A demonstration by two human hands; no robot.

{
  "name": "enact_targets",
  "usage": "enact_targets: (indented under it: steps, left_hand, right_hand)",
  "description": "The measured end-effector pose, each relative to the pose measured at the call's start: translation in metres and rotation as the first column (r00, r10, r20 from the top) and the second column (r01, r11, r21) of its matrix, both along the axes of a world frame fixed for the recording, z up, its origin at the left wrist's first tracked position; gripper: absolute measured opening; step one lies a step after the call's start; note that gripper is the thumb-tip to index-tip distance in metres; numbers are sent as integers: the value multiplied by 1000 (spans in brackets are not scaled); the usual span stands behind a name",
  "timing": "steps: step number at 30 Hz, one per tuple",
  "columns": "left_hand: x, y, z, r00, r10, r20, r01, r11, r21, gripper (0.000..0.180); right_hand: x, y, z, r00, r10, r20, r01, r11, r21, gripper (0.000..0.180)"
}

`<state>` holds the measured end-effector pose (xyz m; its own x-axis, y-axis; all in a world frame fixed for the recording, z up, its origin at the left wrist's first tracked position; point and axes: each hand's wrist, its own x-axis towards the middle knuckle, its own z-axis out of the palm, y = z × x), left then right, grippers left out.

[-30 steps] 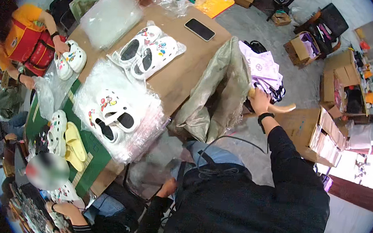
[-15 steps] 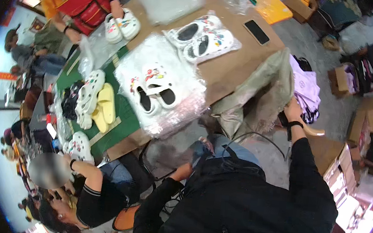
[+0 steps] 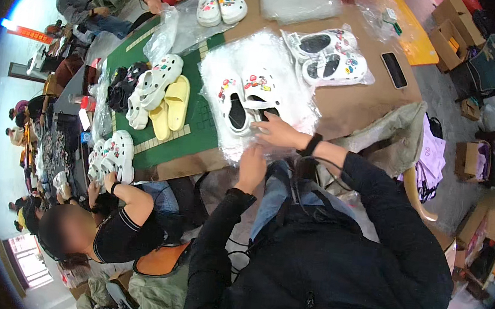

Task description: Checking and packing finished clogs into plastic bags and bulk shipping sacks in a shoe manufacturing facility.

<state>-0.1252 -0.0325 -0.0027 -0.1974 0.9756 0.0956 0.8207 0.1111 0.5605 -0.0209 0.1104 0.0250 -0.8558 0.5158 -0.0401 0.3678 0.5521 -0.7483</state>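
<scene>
A pair of white clogs (image 3: 252,82) with colourful cartoon charms lies on a stack of clear plastic bags (image 3: 220,67) at the table's near edge. My right hand (image 3: 283,133) reaches over the heel of the right-hand clog, its fingers at the dark shoe opening, seemingly gripping the heel. Just below it, my left hand (image 3: 252,168) is at the near edge of the bags. Its fingertips are partly hidden, so its hold cannot be made out. Beyond lies another pair of white charm-covered clogs (image 3: 335,67), wrapped in clear plastic.
A black phone (image 3: 394,70) lies to the right on the brown table (image 3: 355,105). Left, yellow slides (image 3: 176,102) and more clogs (image 3: 160,76) sit on a green mat (image 3: 192,130). Across, a person holds white clogs (image 3: 221,6); another sits at my left. Purple bags (image 3: 431,153) hang right.
My right hand has come from the purple bags at the right to the clogs on the table. My left hand has risen from my lap to the bags' edge. The view has shifted.
</scene>
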Motion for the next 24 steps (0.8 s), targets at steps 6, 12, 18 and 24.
enact_targets:
  steps: [6, 12, 18, 24]
  left_hand:
    - [-11, 18, -9, 885, -402, -235, 333, 899, -284, 43]
    - [-33, 18, -26, 885, -454, -106, 360, 809, -466, 48]
    - [-46, 39, -32, 849, -509, -141, 436, 826, -357, 44]
    - [-67, 60, -20, 864, -481, -149, 424, 854, -302, 36]
  right_hand:
    - [-70, 0, -6, 983, -171, 68, 164, 981, 102, 44]
    - [-101, -3, -10, 895, -439, 71, 389, 849, 357, 42]
    - [-82, 30, -17, 885, -443, -140, 454, 890, 51, 50]
    - [4, 57, 72, 825, -520, -222, 499, 854, -145, 51]
